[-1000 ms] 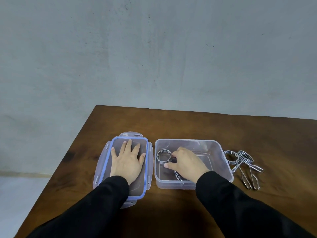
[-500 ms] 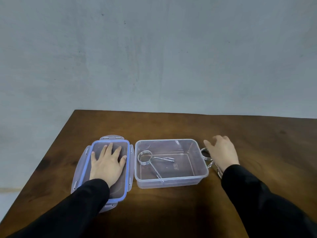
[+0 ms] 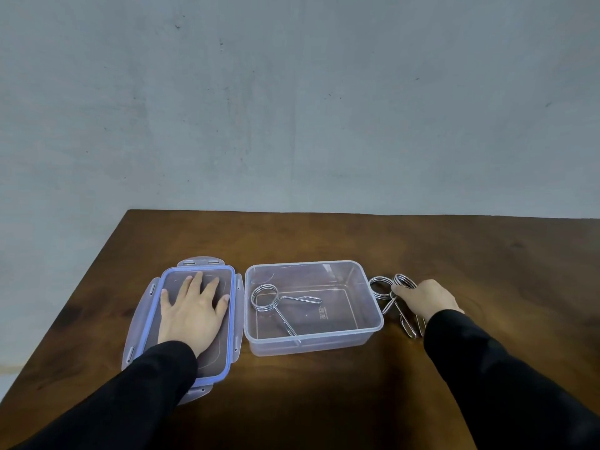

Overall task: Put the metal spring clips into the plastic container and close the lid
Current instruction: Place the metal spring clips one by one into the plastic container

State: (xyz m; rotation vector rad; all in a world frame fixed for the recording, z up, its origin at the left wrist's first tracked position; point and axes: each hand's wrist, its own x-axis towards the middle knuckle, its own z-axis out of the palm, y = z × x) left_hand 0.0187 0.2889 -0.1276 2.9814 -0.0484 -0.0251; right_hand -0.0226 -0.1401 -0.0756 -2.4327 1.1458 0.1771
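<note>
A clear plastic container (image 3: 373, 323) stands open on the brown table, with one metal spring clip (image 3: 267, 297) lying inside it. Its lid (image 3: 231, 319), clear with a blue seal, lies flat just left of it. My left hand (image 3: 191, 316) rests flat on the lid, fingers spread. Two more spring clips (image 3: 380, 287) lie on the table right of the container. My right hand (image 3: 425, 298) is on them, fingertips closing on the coil of the nearer one; the clips still touch the table.
The wooden table (image 3: 324, 394) ends at a far edge against a grey wall and at a left edge beside the lid. Bare tabletop stretches in front of and behind the container.
My right hand let go of a clip inside the container, moved out to the right, and came down on the two clips on the table. My left hand stayed on the lid.
</note>
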